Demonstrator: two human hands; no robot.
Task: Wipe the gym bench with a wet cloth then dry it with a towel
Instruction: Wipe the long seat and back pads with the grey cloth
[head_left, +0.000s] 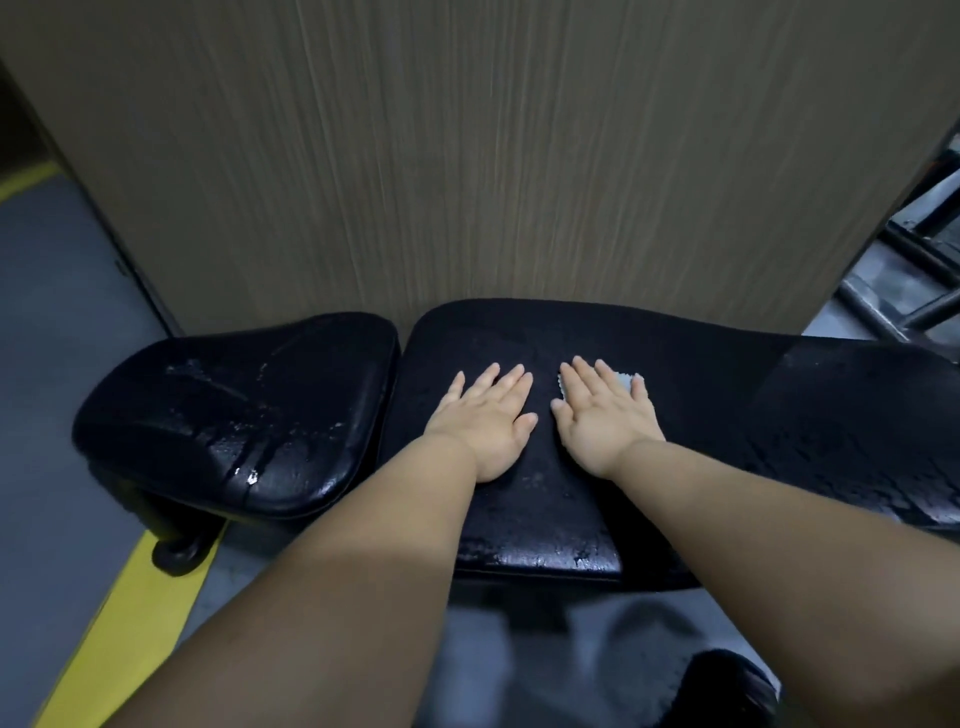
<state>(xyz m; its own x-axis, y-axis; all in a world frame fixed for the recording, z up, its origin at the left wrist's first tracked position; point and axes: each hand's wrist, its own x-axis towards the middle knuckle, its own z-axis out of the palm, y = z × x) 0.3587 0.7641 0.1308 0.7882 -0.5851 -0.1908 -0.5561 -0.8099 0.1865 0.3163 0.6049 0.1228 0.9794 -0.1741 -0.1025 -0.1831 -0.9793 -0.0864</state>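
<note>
A tall wood-grain panel (467, 156) stands right behind the black padded surface (545, 514), whose long pad runs off to the right, beaded with wet. Its shorter seat pad (234, 415) sits just beside it on the left, streaked with water, above a grey floor with a yellow stripe (130, 623). The left hand (485, 421) lies flat on the long pad, fingers straight and spread, holding nothing; the right hand (605, 415), just beside it, presses flat with straight fingers on a small pale cloth (627, 380), only a corner and edge showing past the fingers.
</note>
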